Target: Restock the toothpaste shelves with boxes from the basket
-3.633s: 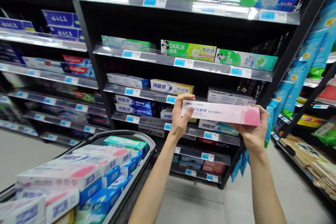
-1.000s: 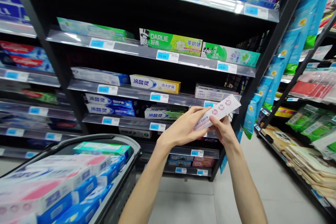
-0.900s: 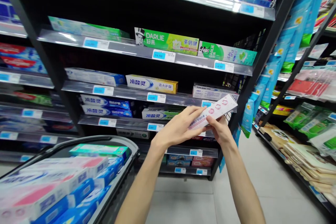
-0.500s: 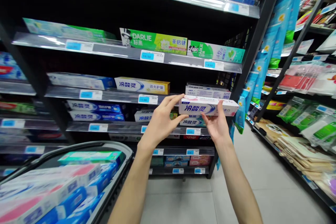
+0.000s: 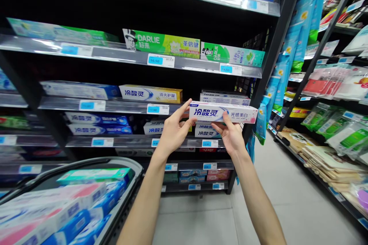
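A white and pink toothpaste box (image 5: 212, 112) with dark blue lettering is held level in front of the shelf by both hands. My left hand (image 5: 176, 130) pinches its left end, with the index finger near the top edge and the thumb low at the corner. My right hand (image 5: 230, 136) supports it from below, its thumb lying across the front face and its other fingers partly hidden. Just behind the held box sits another white toothpaste box (image 5: 225, 98) on the shelf. To its left lies a yellow and white toothpaste box (image 5: 151, 93).
A grey basket (image 5: 135, 162) at lower left holds several toothpaste boxes (image 5: 69, 214). The shelf rack (image 5: 129, 105) carries more boxes and price tags. Blue packets (image 5: 283, 67) hang at its right end. An aisle floor (image 5: 258, 176) separates it from another rack of goods at right.
The left thumb has risen and closed in on the box's left end. The right thumb has shifted left across the front, uncovering more lettering. The box sits slightly further left in view.
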A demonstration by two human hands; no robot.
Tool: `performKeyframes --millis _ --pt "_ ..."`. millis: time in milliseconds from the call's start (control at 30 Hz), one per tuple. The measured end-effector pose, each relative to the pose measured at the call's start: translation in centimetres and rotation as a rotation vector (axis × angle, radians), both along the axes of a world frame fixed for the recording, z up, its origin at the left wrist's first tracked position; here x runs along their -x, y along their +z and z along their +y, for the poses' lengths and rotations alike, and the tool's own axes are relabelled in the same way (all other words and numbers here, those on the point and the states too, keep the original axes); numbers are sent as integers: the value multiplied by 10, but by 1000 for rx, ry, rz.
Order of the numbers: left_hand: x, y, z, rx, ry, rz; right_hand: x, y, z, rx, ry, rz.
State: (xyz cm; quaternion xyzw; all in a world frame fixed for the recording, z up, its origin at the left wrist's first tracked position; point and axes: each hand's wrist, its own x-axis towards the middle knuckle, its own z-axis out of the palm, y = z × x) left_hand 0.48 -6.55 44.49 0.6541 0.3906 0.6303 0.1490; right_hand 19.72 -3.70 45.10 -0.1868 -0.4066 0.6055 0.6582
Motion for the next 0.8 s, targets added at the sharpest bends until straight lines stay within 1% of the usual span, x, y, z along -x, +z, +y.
performKeyframes --millis 100,333,433,533,633,700,733,800 --pt "-1 0 0 5 27 28 -1 -2 2 -3 -4 8" --pt "-1 -2 3 7 43 58 0 -6 4 -10 -2 26" --pt "-3 -4 1 -2 72 86 -7 -3 8 -26 -61 75" --pt "-6 -2 5 -35 168 51 -28 5 17 -48 -179 147" --pt "-5 12 27 -130 328 61 -60 17 23 -88 -289 220" --pt "-1 27 50 -197 415 182 -80 24 22 -118 -352 286" --pt "2 35 63 -206 445 254 -88 28 20 -130 -387 319" --pt "7 51 86 -144 473 414 -100 35 14 -147 -454 380"
